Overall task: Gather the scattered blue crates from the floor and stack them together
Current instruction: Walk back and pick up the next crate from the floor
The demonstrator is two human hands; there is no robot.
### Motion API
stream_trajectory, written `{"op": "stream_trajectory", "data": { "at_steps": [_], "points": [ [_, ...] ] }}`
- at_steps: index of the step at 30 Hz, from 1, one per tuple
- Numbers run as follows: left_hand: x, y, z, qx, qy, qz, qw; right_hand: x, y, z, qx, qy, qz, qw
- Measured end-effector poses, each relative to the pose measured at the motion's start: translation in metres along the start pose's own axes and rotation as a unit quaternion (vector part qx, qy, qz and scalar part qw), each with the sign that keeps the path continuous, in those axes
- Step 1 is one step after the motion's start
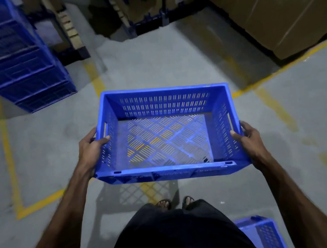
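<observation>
The left hand's fingers (pixel 105 139) were curled over the rim of the crate's left short wall, a fingertip showing inside beside the handle slot, so the left hand (pixel 90 149) gripped that side. On the opposite short wall the right hand's fingers (pixel 234 133) hooked over the rim in the same way, the thumb lying inside the wall, and the right hand (pixel 249 134) gripped there. Between the two hands the blue crate (pixel 166 132) was held open side up, clear of the floor, in front of the person's body. It was empty, its walls pierced with rows of slots and its bottom a lattice through which a yellow floor line showed. Its shadow lay on the grey floor (pixel 170 65) just below the near edge. Both bare forearms ran back toward the camera, and under them were dark clothing and two feet in sandals (pixel 175 202). Yellow lines (pixel 7 147) marked bays on the concrete. At upper left, well apart from the held crate, stood a tall stack of blue crates (pixel 6 56) on the floor. A corner of another blue crate (pixel 262 234) lay on the floor at lower right, beside the person. Brown cardboard boxes (pixel 273 1) lined the far side, blurred
</observation>
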State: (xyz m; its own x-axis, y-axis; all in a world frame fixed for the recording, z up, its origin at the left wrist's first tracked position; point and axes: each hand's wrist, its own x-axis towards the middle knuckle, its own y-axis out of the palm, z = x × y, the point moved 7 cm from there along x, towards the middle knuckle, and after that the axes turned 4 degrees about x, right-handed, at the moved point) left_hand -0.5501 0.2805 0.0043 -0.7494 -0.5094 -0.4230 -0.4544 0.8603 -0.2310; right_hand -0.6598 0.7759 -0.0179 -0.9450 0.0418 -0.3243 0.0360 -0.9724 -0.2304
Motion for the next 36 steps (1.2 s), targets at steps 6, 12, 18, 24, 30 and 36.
{"op": "stream_trajectory", "data": {
  "at_steps": [6, 12, 18, 24, 30, 36],
  "points": [
    [-0.052, -0.021, 0.008, -0.071, -0.016, -0.095, 0.993, 0.042, 0.032, 0.022, -0.003, -0.005, 0.092, 0.996],
    [-0.103, -0.057, 0.017, -0.080, -0.017, -0.189, 0.979, 0.068, 0.097, 0.047, -0.029, -0.043, 0.185, 0.981],
    [-0.152, -0.105, 0.044, -0.117, -0.023, -0.280, 0.953, 0.057, 0.167, 0.068, -0.044, -0.065, 0.247, 0.966],
    [-0.183, -0.163, 0.077, -0.170, -0.050, -0.346, 0.921, 0.038, 0.248, 0.086, -0.078, -0.089, 0.310, 0.943],
    [-0.176, -0.242, 0.117, -0.213, -0.058, -0.360, 0.906, 0.008, 0.331, 0.105, -0.092, -0.106, 0.323, 0.936],
    [-0.163, -0.314, 0.110, -0.206, -0.048, -0.370, 0.905, -0.018, 0.409, 0.124, -0.099, -0.118, 0.323, 0.934]
  ]
}}
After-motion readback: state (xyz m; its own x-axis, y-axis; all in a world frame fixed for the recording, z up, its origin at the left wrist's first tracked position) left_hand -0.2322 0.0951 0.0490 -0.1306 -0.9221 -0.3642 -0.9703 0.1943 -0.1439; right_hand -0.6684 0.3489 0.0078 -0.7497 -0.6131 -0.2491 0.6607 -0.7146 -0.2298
